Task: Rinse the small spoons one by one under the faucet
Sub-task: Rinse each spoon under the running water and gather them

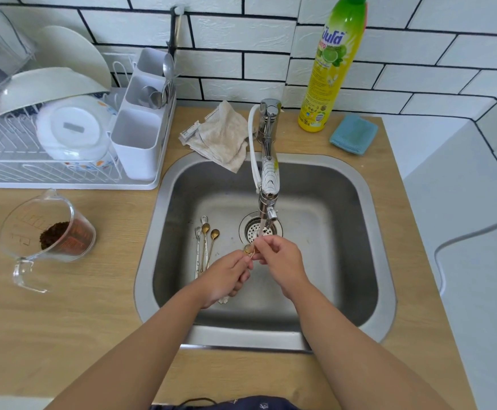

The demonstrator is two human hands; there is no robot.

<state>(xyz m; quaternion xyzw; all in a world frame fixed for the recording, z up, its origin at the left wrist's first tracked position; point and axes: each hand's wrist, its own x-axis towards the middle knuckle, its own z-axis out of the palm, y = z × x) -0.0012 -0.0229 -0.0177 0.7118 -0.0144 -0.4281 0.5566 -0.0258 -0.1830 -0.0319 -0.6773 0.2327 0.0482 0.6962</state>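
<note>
While hands (253,267) rinse one spoon (247,249), four wait (204,247).

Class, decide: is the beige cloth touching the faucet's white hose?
Touching. The head view shows the beige cloth with its right edge against the white hose, no countertop visible between them.

You face white brick-pattern tile wall (389,48) with dark grout, light wood countertop (93,306) below, white surface (463,232) at right, daylight even.
</note>
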